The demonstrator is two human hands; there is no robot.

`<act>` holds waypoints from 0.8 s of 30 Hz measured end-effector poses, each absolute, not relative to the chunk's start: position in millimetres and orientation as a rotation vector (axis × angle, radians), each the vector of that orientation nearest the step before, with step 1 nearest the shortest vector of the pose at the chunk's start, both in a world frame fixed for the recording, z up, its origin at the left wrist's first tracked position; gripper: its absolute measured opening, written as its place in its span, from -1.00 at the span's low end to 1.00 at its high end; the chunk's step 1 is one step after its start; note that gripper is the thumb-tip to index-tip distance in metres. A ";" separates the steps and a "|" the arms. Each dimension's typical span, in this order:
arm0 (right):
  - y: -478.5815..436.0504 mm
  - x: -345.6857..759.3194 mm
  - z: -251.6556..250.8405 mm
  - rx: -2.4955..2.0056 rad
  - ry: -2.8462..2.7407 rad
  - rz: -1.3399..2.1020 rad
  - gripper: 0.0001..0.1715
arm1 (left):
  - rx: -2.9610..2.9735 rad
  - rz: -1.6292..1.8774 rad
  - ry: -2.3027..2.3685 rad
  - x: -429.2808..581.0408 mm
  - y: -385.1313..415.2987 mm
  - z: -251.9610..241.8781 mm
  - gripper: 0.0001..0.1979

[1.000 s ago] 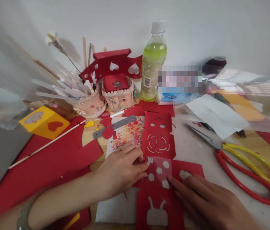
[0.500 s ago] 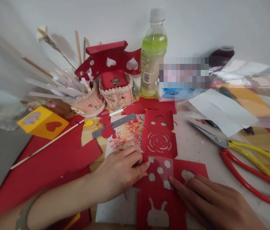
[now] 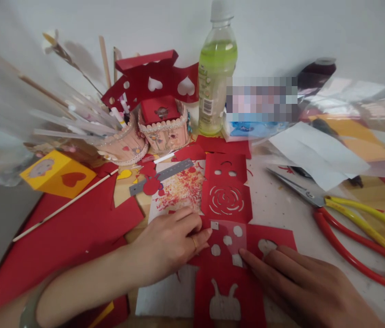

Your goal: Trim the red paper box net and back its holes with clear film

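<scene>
Clock set on the red cut-out card (image 3: pixel 223 272), which lay flat on the desk btwn both hands.

Materials: approx. 9 o'c, matte red sheets (image 3: pixel 65 241), stiff & angular, w/ a slim wooden stick (image 3: pixel 65 205) across them. At 10 o'c, a grey flat ruler (image 3: pixel 171 174) w/ round red scraps over it, lying partly on a pale board (image 3: pixel 178 196) w/ speckly red-yellow print; farther out that way, a smooth yellow paper box (image 3: pixel 59 171) w/ a red heart. Approx. 11 o'c, a pink pot (image 3: pixel 165 136), slatted sides, scalloped rim, a red box inside. At 12, a clear plastic bottle (image 3: pixel 215 82), curvy, greenish liquid. At 2, creased white paper (image 3: pixel 320 155). Toward 3, scissors (image 3: pixel 315 198): steel blades, glossy red & yellow looped handles.

Card itself: thin, matte, deep red, panels stacked 12 to 6 plus a flap at 3. Top panel: two ovals + a curved slit; below it, a rose of curved slits; mid panel, roundish holes under a clear film (image 3: pixel 227 228), w/ small white squares near two opp. corners; btm panel, a horned rounded cut-out.

L hand (image 3: pixel 171 237), at 9, was half curled, fingertips at the film's near edge; couldn't tell if it pinched anything. R hand (image 3: pixel 295 273), at 4, lay loosely open, index tip at the film's edge, part-covering the flap.
</scene>
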State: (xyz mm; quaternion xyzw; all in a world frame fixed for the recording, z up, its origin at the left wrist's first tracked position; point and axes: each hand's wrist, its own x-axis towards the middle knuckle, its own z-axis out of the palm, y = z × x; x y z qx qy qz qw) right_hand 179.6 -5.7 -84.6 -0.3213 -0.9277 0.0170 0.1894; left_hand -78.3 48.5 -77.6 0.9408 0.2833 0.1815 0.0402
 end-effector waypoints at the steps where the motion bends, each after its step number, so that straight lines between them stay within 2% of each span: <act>1: -5.9 179.9 -84.3 -0.906 -2.608 0.045 -0.53 | 2.899 0.554 0.866 -78.5 48.7 -78.4 -0.79; 24: -8.6 182.2 -88.5 -0.914 -2.591 0.086 -0.53 | 2.944 0.652 0.721 -81.4 47.8 -79.2 -0.88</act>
